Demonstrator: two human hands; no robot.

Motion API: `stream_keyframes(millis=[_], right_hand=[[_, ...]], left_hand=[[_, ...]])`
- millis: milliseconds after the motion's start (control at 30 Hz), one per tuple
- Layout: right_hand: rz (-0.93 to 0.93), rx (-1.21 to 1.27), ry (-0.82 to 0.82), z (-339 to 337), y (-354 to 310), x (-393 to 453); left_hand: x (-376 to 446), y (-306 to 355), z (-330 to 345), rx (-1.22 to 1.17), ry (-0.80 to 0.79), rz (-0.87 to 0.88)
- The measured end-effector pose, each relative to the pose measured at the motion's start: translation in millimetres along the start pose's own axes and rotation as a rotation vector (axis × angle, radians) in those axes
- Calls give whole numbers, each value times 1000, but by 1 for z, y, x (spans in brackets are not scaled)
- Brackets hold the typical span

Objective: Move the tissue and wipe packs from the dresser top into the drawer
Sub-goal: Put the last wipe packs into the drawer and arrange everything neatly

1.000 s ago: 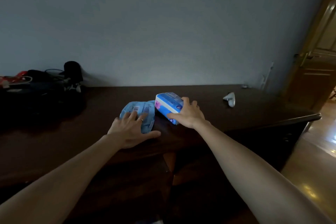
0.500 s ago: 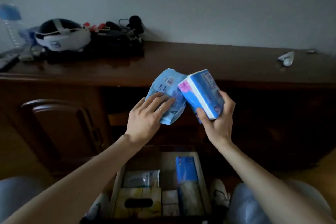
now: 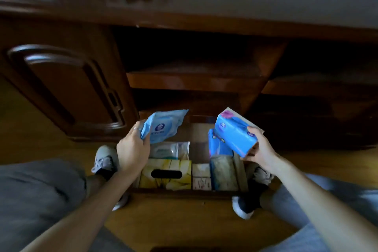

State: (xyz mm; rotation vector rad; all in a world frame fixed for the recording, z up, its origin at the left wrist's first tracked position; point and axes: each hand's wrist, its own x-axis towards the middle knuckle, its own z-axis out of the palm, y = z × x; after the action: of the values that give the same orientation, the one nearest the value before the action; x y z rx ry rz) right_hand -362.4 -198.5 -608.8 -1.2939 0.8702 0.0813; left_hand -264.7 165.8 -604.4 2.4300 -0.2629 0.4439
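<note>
Both packs have come down off the dresser top since half a second ago, and the view has dropped with them, so I am now looking straight into the open drawer (image 3: 238, 166) between my knees. My left hand (image 3: 133, 150) pinches the soft wipe pack (image 3: 162, 126) by its near edge, holding it above the drawer's back left corner, over a clear pouch (image 3: 170, 150) lying there. My right hand (image 3: 258, 148) has its fingers curled round the tissue pack (image 3: 235, 132), tilted above a blue pack (image 3: 217, 147) already standing at the back right. As I judge it, the drawer is crowded: a yellow tissue box (image 3: 166, 174) fills the front left and a pale wrapped pack (image 3: 224, 171) the front right. I would lay the floppy wipe pack flat on the pouch, then level the tissue pack and slide it beside the blue one, keeping everything below the rim so the drawer can shut.
</note>
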Motion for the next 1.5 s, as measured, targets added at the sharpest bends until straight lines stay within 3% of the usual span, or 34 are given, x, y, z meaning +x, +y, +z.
stream_keyframes(millis=[133, 300, 400, 533, 600, 733, 800, 867, 1000, 1167, 1267, 1400, 1500], right_hand=[[229, -97, -231, 13, 38, 13], [438, -383, -479, 82, 72, 19], [563, -462, -523, 132, 86, 18], [661, -519, -465, 179, 100, 28], [557, -698, -365, 193, 104, 39], [-70, -1341, -51, 185, 104, 68], [-270, -1365, -53, 180, 100, 85], [-365, -1349, -191, 182, 93, 103], [-381, -1400, -325, 204, 87, 135], [-194, -1519, -451, 235, 104, 163], [-261, -1686, -428, 244, 113, 170], [-237, -1581, -478, 242, 102, 177], [-335, -1560, -481, 232, 90, 171]], left_hand=[[1, -16, 10, -83, -34, -194], [0, -30, 8, -144, 4, -375], [-3, -41, 2, -189, 40, -490], [-5, -57, -4, -233, 73, -586], [-7, -61, -5, -246, 64, -626], [-5, -65, -2, -283, 5, -636], [-3, -65, 1, -322, -11, -631], [-3, -68, 2, -348, -5, -648], [-5, -78, 0, -386, 41, -694], [-11, -95, 2, -435, 98, -739], [-11, -100, 5, -439, 102, -770], [-5, -95, 6, -477, 97, -755], [-2, -89, 5, -516, 99, -773]])
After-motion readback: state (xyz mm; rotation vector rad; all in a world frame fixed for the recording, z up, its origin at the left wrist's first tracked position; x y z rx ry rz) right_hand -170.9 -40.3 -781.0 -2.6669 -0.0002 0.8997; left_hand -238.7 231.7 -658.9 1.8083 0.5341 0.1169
